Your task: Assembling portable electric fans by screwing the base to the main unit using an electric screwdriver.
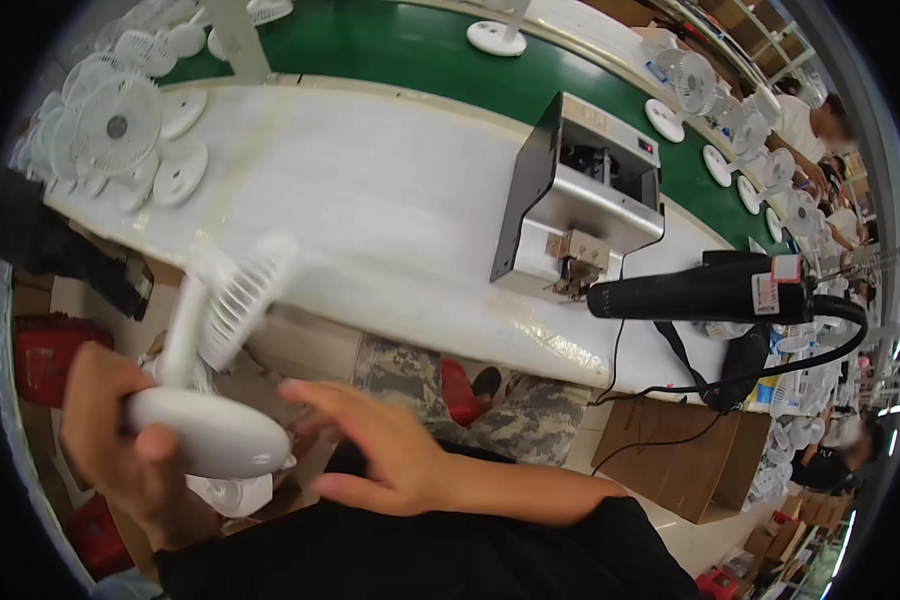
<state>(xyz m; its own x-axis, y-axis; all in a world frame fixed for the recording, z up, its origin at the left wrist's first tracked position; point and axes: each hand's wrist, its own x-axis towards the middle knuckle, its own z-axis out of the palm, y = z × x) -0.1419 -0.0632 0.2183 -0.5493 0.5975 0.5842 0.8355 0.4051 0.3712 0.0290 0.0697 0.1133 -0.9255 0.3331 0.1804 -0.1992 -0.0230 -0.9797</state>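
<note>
My left hand [120,440] is closed round the base of a white desk fan [208,432], at the lower left. The fan is tilted. Its stem rises from the oval base to a slatted head, which is blurred by motion near the table's front edge. My right hand [380,450] is just right of the base, fingers apart and nothing in them; its fingertips are close to the base rim, and I cannot tell if they touch it. Below the held fan, another white fan part [232,494] is partly hidden.
A metal machine [590,220] stands on the white table [370,180], beside a black handheld tool [690,290] with a cable. White fans [110,120] crowd the far left. Behind runs a green conveyor [370,50] carrying fans. A cardboard box [670,450] and red stools [60,355] are below.
</note>
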